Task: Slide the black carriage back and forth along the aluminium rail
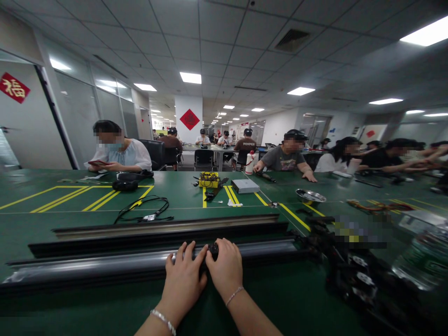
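Note:
Several long metal rails lie crosswise on the green table before me. My left hand (185, 273) rests on the nearest rail (115, 263), a grey one with black edges, its fingers spread over the top. Beside it my right hand (226, 266) is closed on a small black part (213, 251), its fingers wrapped round it at the rail. The part's exact kind is hard to make out. The two hands nearly touch. Behind them lie a black rail (161, 239) and a thinner rail with a light face (164, 227).
On the right are a tangle of black parts (360, 280) and a water bottle (423, 256). Farther back lie a coiled black cable (143, 207), a grey box (245, 186), a yellow item with wires (209, 179) and a metal bowl (311, 196). Other people sit across the table.

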Action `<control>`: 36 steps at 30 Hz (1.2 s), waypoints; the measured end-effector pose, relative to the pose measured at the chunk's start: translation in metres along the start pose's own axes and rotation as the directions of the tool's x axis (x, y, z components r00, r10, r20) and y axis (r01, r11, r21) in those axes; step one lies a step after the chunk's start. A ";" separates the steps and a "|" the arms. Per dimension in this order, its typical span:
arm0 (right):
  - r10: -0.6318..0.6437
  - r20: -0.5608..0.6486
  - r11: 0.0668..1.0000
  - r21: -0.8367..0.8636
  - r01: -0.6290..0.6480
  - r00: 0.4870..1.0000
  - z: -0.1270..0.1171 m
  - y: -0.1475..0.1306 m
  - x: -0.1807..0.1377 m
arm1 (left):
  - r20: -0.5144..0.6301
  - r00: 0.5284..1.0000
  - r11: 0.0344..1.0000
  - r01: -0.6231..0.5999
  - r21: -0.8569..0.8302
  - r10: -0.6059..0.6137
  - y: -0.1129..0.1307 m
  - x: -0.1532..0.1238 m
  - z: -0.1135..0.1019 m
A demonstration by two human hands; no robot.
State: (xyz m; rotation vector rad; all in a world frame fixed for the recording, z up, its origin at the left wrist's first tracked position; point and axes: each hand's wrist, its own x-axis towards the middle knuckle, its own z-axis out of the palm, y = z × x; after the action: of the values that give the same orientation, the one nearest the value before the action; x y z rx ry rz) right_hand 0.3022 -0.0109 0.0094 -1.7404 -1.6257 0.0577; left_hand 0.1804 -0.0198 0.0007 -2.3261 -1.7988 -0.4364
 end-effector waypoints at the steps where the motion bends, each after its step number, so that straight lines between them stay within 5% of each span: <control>1: -0.002 0.005 1.000 -0.001 0.002 1.000 0.000 0.000 0.000 | 0.006 1.000 1.000 0.001 0.006 -0.001 0.000 0.000 0.000; 36: 0.026 -0.011 0.999 -0.034 -0.026 1.000 0.002 0.004 0.003 | -0.037 0.999 0.998 -0.035 0.046 0.036 0.003 0.003 0.004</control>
State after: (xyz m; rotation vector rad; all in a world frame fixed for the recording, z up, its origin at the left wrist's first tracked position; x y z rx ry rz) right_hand 0.3053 -0.0077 0.0072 -1.7846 -1.6058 0.0337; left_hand 0.1847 -0.0168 -0.0024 -2.3000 -1.7293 -0.4264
